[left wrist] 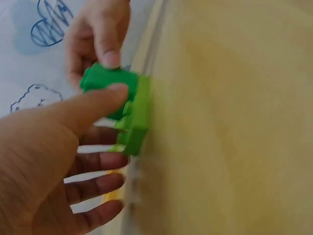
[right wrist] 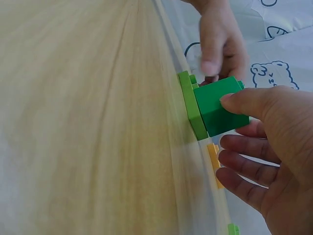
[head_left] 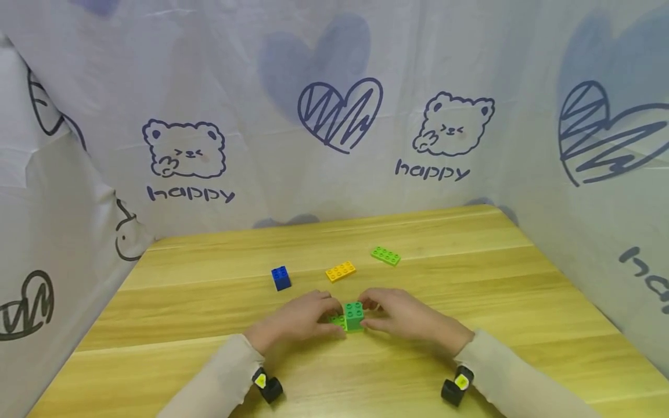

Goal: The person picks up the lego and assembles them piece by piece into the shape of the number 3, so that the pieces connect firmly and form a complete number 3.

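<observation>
Right grip (head_left: 401, 314) pinching green block (head_left: 354, 323) on lime brick (right wrist: 192, 105); left grip (head_left: 299, 316) curved around lime brick, hold unclear; yellow brick (head_left: 341, 271) beyond both

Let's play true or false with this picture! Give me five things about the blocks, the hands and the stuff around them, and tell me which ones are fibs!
1. The dark green block sits on a light green block. True.
2. The right hand holds the blue block. False: its thumb is on the dark green block.
3. The yellow block lies between the blue block and another light green block. True.
4. Only one bear is drawn on the cloth. False: at least two bears show.
5. Both sleeves are light-coloured. True.
</observation>
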`<state>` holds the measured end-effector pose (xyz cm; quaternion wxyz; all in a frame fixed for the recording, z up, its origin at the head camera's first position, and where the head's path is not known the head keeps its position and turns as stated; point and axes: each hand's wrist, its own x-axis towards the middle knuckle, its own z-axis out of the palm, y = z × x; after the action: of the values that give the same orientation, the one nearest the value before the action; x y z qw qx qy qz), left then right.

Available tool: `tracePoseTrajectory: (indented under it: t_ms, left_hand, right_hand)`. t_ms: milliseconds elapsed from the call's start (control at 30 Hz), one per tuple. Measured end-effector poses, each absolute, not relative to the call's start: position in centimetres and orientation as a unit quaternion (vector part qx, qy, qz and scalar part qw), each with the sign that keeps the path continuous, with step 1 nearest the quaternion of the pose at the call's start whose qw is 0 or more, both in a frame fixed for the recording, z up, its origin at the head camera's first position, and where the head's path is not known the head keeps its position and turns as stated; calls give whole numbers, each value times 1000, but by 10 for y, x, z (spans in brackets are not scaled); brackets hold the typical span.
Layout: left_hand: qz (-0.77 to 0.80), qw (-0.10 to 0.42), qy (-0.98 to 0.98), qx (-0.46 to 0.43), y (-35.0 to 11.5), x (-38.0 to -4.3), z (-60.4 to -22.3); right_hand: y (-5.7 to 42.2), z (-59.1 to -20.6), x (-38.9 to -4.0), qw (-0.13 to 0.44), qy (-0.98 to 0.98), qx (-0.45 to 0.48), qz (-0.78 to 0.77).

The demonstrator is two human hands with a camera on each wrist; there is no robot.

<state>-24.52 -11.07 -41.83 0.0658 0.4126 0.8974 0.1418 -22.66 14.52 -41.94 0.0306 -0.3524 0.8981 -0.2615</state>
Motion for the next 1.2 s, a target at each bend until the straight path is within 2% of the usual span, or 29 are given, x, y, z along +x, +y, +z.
tracePoseTrajectory:
  t_ms: [100,333,633,900,1200]
  left_hand:
    - [163,72,900,398,-114,-251,-411]
    - [146,4,931,334,-109,-267,-402]
    - [105,-25,952,288,-95,-292,-402]
    - [68,-5,961,268,-87,-312,-406]
    - [57,24,967,247,-76,-320,-409]
  right_hand:
    - [145,-421,-227,28,898,-355,-259]
    - [144,-422,-228,25,899,-359,-249]
    - [144,-422,-227,27,896,-370,-242]
    - [143,-422,-229,33,894,-371,-250]
    - [144,-422,-229,33,890,-378,-253]
